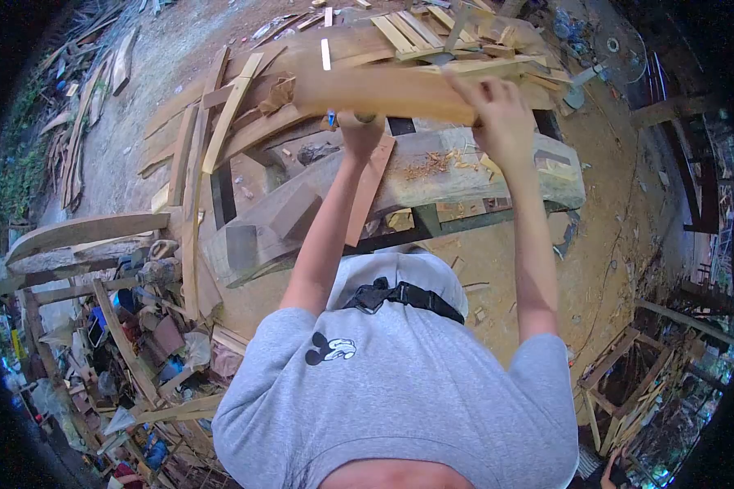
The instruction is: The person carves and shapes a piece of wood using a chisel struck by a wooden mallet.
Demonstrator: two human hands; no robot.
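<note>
A light brown wooden board [383, 91], blurred by motion, is held up across the workbench. My right hand [501, 114] grips its right end, with the index finger stretched along the top edge. Below the board's left half, my left hand [360, 134] is closed; a small rounded end shows at its top, but the board hides most of what it holds. A flat reddish plank [373, 191] lies beside my left forearm. Wood shavings [436, 165] are scattered on the thick worn beam [497, 183] under my hands.
Cut wooden strips [408, 33] lie at the back of the bench. Long planks [228, 114] lean at the left. A wooden block [295, 210] sits on the beam. Mixed scrap [147, 334] is heaped at lower left, and a wooden frame [628, 371] stands at lower right.
</note>
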